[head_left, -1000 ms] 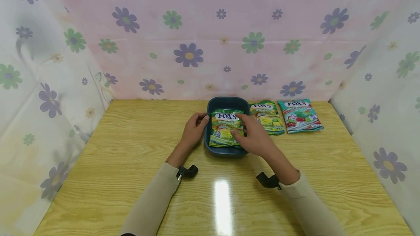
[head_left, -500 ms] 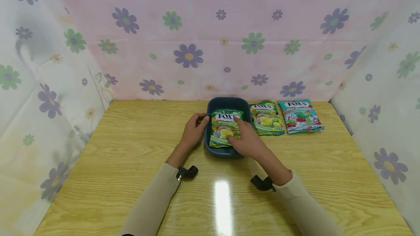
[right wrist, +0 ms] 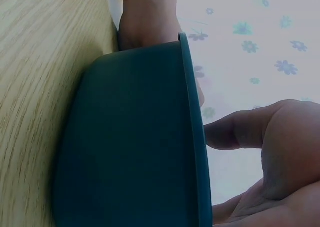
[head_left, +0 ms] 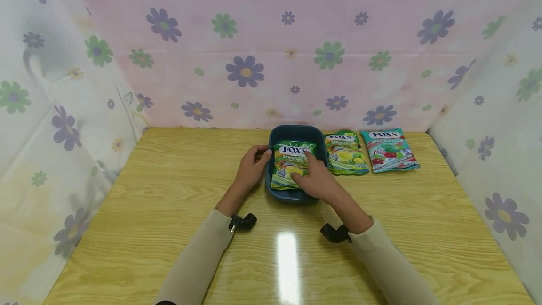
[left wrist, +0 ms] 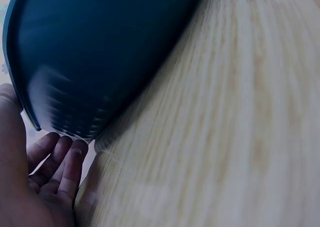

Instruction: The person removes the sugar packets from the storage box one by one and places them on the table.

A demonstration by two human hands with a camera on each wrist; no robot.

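A dark blue-green plastic tub [head_left: 290, 198] stands near the table's back edge in the head view. Inside it lies a green and yellow Fox's Spring Tea candy bag [head_left: 288, 159], face up. My left hand [head_left: 251, 168] holds the tub's left side; in the left wrist view its thumb is at the rim and curled fingertips touch the outer wall [left wrist: 100, 42]. Reaching over the right rim, my right hand [head_left: 319, 180] rests on the candy bag, thumb and index finger spread apart on its front. Its other fingers are hidden. The right wrist view shows the thumb extended past the rim [right wrist: 192, 117].
Right of the tub, a second Spring Tea candy bag [head_left: 345, 154] lies flat, close to its wall. Farther right is a turquoise and red Fox's Mint Blossom bag [head_left: 389, 150]. Flowered cloth [head_left: 271, 36] encloses the wooden table [head_left: 182, 182] behind and at both sides.
My right hand has shifted left and slightly down, farther over the candy bag in the tub. My left hand, the tub and the other bags keep their places.
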